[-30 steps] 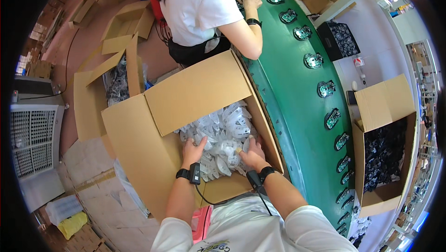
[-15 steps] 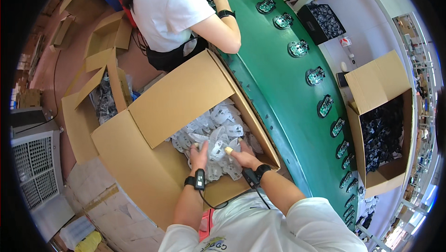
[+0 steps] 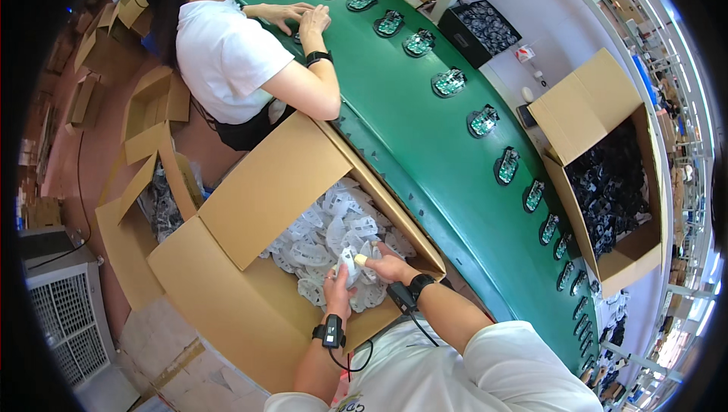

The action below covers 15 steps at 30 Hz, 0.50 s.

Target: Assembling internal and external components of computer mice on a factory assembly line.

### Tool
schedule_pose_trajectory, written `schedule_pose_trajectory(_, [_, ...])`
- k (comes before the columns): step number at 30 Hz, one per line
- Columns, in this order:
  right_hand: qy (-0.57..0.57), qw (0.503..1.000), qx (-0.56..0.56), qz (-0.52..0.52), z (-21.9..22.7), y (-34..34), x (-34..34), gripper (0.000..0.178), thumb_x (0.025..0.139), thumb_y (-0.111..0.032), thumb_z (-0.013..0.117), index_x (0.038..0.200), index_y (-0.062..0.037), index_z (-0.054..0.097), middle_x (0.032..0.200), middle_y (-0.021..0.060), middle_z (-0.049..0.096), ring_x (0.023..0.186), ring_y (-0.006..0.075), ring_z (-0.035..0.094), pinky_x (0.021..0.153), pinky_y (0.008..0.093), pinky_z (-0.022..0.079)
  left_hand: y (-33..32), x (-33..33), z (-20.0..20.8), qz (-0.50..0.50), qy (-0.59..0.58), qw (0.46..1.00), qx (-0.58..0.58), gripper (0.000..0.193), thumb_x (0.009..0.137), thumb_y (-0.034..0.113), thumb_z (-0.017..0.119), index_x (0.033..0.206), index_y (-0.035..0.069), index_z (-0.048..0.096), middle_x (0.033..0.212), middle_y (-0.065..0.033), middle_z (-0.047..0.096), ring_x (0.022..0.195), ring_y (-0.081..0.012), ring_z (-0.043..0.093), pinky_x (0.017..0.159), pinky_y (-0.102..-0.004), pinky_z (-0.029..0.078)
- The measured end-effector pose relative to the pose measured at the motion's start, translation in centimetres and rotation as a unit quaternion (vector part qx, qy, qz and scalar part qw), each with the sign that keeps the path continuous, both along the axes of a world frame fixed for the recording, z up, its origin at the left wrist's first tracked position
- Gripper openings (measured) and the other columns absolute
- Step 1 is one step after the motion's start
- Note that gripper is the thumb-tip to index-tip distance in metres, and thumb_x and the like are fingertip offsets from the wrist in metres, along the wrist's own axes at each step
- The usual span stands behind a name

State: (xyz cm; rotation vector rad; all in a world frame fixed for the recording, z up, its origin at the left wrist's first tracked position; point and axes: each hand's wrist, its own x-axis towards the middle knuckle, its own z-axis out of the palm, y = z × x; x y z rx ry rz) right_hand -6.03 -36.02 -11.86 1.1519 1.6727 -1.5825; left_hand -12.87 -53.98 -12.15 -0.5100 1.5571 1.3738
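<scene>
A white translucent plastic part (image 3: 348, 257) is pinched in my left hand (image 3: 338, 292), thumb up along its side. My right hand (image 3: 387, 266), with a yellow finger cot on the thumb, closes on another white translucent plastic part (image 3: 367, 250) right beside it; its fingers are partly hidden. Both hands are over the near end of an open cardboard box (image 3: 265, 184) heaped with loose parts (image 3: 303, 241) of the same kind. Black straps with small cabled modules sit on both wrists.
Right of the box runs a green conveyor belt (image 3: 394, 124) carrying a row of black mouse-shaped bases with circuit boards (image 3: 482, 120). A co-worker (image 3: 235, 63) leans over its far left side. Beyond stand a carton of black parts (image 3: 614, 184) and a black bin (image 3: 479, 29).
My hands have come closer together and lifted a part clear of the heap. The view has shifted, and the co-worker and conveyor now appear further left.
</scene>
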Motion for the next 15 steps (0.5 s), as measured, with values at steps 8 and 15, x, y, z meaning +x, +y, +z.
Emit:
schedule_pose_trajectory(8, [0.200,0.969,-0.106,-0.098,14.0,0.6,-0.1,0.079,0.090,-0.033,0.078,0.153,-0.0040,0.039,0.134,0.0162,0.063,0.122,0.0225,0.061,0.105,0.0345,0.048,-0.4,1.0,11.7,0.070,0.149,0.977,0.134,0.049,0.098,0.032,0.069,0.135,0.004,0.055,0.131,-0.0092,0.060,0.119,-0.0221,0.058,0.096,-0.0394,0.051])
schedule_pose_trajectory(15, [0.454,0.845,-0.112,-0.261,17.9,6.5,3.0,0.076,0.090,-0.019,0.078,0.150,-0.0003,0.035,0.138,0.0095,0.056,0.129,0.0184,0.054,0.111,0.0371,0.043,9.3,-1.3,17.1,-0.099,0.406,0.869,0.266,0.047,0.088,0.019,0.075,0.129,0.001,0.062,0.151,-0.0179,0.049,0.134,-0.0283,0.051,0.112,-0.0423,0.041])
